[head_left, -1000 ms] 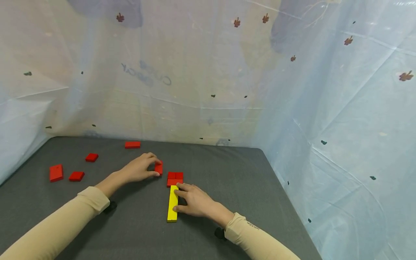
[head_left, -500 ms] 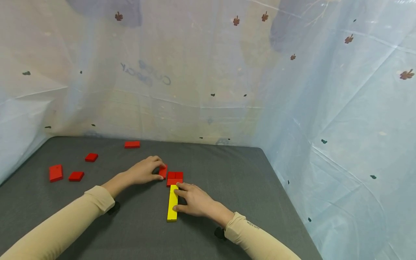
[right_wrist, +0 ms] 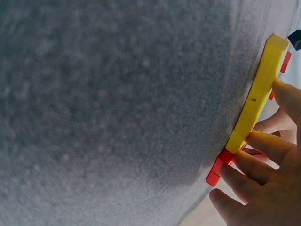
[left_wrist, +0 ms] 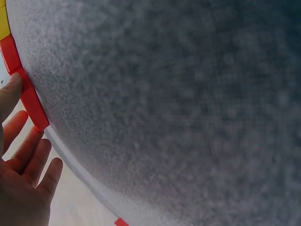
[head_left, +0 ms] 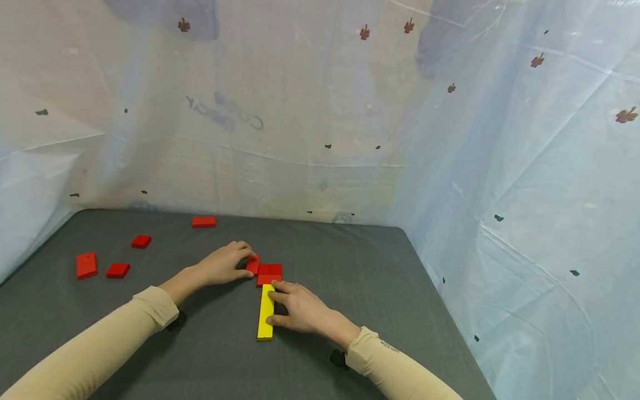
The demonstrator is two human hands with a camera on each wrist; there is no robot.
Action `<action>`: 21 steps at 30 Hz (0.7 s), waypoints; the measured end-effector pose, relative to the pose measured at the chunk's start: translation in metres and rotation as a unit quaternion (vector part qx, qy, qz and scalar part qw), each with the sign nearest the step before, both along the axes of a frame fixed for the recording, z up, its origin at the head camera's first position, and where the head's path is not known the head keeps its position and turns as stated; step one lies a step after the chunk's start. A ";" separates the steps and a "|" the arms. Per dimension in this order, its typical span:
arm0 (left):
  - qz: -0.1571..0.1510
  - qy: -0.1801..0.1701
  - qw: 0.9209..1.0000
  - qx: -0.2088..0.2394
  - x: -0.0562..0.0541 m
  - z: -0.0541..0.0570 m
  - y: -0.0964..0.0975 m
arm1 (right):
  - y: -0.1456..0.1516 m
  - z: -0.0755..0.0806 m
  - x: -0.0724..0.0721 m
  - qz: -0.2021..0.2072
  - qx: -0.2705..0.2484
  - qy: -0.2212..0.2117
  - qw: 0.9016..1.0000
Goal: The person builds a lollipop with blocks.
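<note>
My left hand (head_left: 220,266) pinches a flat red block (head_left: 253,265) lengthwise, thumb at its near end and fingertips at the far end. In the left wrist view this red block (left_wrist: 34,106) lies on the cloth. Its right side is right up against a small cluster of red blocks (head_left: 270,269), two squares behind a rectangle. A long yellow block (head_left: 265,319) extends toward me from that cluster. Extended fingers of my right hand (head_left: 302,311) rest along the yellow block's right side. A seam crosses the yellow (right_wrist: 258,89) near its far end in the right wrist view.
Several loose red blocks lie farther left: a rectangle (head_left: 86,265), two small ones (head_left: 141,241) and another rectangle (head_left: 204,222) near the back edge. The grey cloth-covered table (head_left: 350,266) meets a hanging plastic sheet (head_left: 300,111) at the back and sides.
My left hand has slid the red block to the right and slightly nearer me, up to the red cluster. The right hand and yellow block have stayed put.
</note>
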State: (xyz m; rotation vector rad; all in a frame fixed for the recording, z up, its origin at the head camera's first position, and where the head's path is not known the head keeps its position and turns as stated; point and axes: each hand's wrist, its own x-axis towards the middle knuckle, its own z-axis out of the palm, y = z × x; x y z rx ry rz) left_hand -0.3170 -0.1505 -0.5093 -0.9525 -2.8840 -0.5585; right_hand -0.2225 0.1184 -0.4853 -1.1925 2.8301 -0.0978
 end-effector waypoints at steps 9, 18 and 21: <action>0.003 -0.001 1.000 -0.001 0.000 0.000 0.001 | 0.001 0.001 0.001 -0.001 -0.005 -0.004 1.000; 0.004 0.001 1.000 0.000 0.000 0.000 0.001 | 0.001 0.001 0.001 0.003 -0.006 -0.003 1.000; 0.005 0.000 1.000 0.000 0.000 -0.001 0.000 | 0.001 0.000 0.001 0.004 -0.007 -0.003 1.000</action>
